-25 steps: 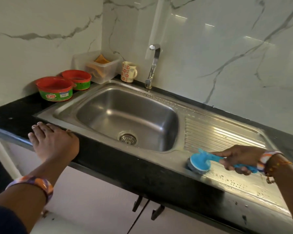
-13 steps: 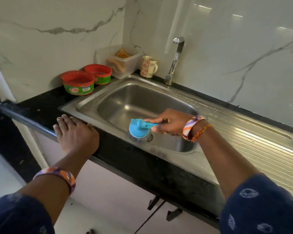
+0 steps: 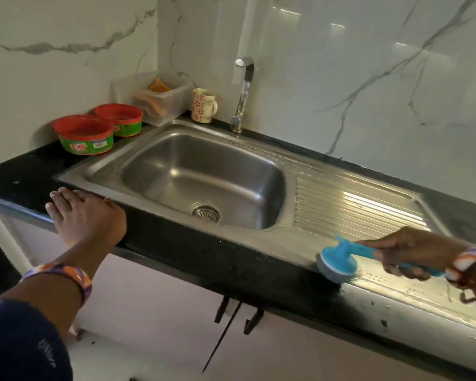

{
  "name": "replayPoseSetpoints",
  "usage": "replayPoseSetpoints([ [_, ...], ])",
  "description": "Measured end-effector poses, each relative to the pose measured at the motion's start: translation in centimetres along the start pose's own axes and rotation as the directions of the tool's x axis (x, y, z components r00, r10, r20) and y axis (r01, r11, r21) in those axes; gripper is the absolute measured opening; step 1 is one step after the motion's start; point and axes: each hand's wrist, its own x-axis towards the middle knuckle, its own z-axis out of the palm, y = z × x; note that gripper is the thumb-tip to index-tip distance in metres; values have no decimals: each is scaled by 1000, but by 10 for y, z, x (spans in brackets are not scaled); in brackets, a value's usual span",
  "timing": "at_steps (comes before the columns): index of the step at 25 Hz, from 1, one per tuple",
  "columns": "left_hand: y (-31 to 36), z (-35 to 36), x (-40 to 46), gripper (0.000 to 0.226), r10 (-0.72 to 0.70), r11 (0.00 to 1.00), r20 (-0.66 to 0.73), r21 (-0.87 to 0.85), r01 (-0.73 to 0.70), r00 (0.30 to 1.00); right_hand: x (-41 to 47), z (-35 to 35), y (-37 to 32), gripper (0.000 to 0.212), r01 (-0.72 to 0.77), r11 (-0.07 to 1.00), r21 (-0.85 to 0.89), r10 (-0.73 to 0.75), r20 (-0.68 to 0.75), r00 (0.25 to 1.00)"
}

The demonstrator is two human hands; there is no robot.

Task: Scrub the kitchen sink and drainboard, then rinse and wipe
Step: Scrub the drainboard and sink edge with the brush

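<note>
The right hand (image 3: 407, 255) covered the middle of the blue brush (image 3: 337, 261) handle; the drainboard (image 3: 368, 210) ran out past the right edge; the tub (image 3: 87, 140) label's small print was unreadable.

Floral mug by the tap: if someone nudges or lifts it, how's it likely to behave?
The floral mug looks like glazed ceramic, so probably rigid, fairly heavy for its size and breakable if knocked into the sink. It stands upright on a flat base, so a light push should slide it rather than tip it. Its handle faces the tap, offering a firm grip; the glaze may be slippery if wet.
</note>
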Motion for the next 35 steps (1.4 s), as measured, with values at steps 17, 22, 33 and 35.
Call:
replayPoseSetpoints([
  [17, -3, -1, 1, 61, 22, 999, 19, -23, -22, 1000, 79, 58, -126, 35, 197, 948, -249, -179, 91, 980],
  [22, 0, -3, -1, 61, 21, 999, 25, -31, -20, 999, 18, -2, -13, 35, -98, 979, -177, 77, -119, 990],
  [33, -7, 3, -1, 50, 141, 978, -116, -135, -156, 983, 171, 100, -188, 33, 352, 925, -142, -358, -13, 934],
  [35, -8, 6, -1, 49, 129, 974, -155, -163, -155, 979, 212, 125, -249, 36, 424, 883, -203, -429, 20, 903],
])
